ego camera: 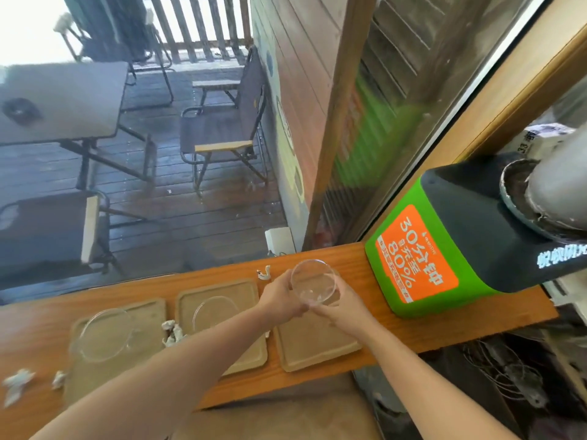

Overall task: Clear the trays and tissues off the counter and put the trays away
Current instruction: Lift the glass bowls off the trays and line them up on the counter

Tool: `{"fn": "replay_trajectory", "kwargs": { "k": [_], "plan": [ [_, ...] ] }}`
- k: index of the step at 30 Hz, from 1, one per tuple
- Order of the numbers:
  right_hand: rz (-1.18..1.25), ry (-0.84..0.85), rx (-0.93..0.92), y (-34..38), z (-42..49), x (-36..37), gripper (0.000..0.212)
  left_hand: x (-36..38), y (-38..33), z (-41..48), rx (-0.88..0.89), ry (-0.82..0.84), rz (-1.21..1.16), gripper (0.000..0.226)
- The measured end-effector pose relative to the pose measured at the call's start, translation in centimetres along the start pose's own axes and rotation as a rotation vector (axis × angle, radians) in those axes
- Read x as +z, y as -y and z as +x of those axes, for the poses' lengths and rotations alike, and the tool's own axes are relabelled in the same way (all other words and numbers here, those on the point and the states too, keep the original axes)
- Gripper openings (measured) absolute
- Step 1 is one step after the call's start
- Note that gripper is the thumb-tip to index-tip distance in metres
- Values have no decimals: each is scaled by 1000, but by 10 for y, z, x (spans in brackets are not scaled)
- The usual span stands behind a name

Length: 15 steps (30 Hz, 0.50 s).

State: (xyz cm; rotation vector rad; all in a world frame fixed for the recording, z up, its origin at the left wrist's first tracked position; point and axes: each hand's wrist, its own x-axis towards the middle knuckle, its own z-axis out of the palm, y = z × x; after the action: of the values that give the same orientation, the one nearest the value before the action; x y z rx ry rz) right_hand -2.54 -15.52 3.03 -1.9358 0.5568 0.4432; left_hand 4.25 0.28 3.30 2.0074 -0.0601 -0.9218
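Observation:
Three tan trays lie side by side on the wooden counter (349, 265). Above the bare right tray (314, 347) I hold a clear glass plate (313, 282), tilted up, with my left hand (281, 296) gripping its left rim and my right hand (341, 304) gripping its lower right rim. The middle tray (244, 289) carries another clear plate (212, 312), partly hidden by my left forearm. The left tray (149, 312) also bears a clear plate (101, 335). Crumpled tissues lie between the left and middle trays (173, 333), at the counter's left end (17, 382), and behind the trays (264, 274).
A green and black charging station (444, 249) stands on the counter's right end. Beyond the glass is a wooden deck with a table (63, 100) and folding chairs (222, 128). Below the counter to the right are tangled cables (508, 376).

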Motion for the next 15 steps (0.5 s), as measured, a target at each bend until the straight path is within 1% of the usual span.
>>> {"fn": "replay_trajectory", "kwargs": {
  "k": [1,4,6,9,13,15],
  "plan": [
    [-16,-5,-21,9,1,0,62,-8,-5,-3,15,-10,3,73],
    [-56,-2,-74,40,0,4,80,-38,-15,-18,72,-57,53,70],
    [-103,4,-123,63,-1,13,87,-61,-16,-30,93,-96,62,72],
    [-124,56,-189,101,-1,41,101,-102,-8,-53,141,-193,63,71],
    [-148,91,-242,148,-8,96,99,-163,25,-81,180,-280,84,70],
    [-138,104,-265,168,-10,129,99,-196,48,-91,196,-292,97,74]
  ]
}}
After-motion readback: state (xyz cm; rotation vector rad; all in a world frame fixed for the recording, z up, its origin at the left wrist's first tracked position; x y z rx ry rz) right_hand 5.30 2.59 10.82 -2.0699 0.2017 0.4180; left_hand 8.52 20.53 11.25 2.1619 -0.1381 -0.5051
